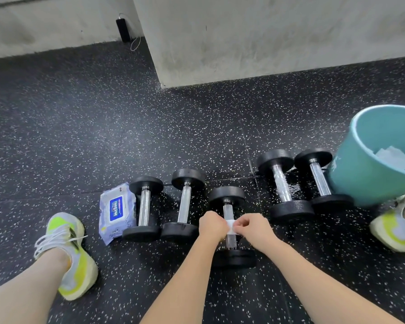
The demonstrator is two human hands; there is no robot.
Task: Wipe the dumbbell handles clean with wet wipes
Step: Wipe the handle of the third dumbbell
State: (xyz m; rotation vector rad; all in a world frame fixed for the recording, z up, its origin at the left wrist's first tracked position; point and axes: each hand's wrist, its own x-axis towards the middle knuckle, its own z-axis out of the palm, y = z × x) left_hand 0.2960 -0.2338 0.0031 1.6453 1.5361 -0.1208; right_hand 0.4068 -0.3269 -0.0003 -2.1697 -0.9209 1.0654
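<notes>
On the black speckled rubber floor [103, 136], a white and neon-yellow sneaker [68, 253] sits at far left. Next comes a soft lavender pack of wet wipes with a blue label [116, 212], touching the first black-ended dumbbell with a chrome handle [144, 208]. A second matching dumbbell [185, 202] lies just beside it. The middle dumbbell [228, 206] lies nearest the person, and a small white wet wipe [231, 226] is wrapped over its handle. The left hand [212, 226] has curled fingers gripping the wipe's left side; the right hand [253, 228] pinches its right edge with thumb and fingertips. Further right, two more dumbbells [282, 183] [319, 177] lie side by side, the last touching a tilted teal plastic bucket [351, 178] holding crumpled white wipes [393, 157]. A second sneaker [393, 230] sits below the bucket.
</notes>
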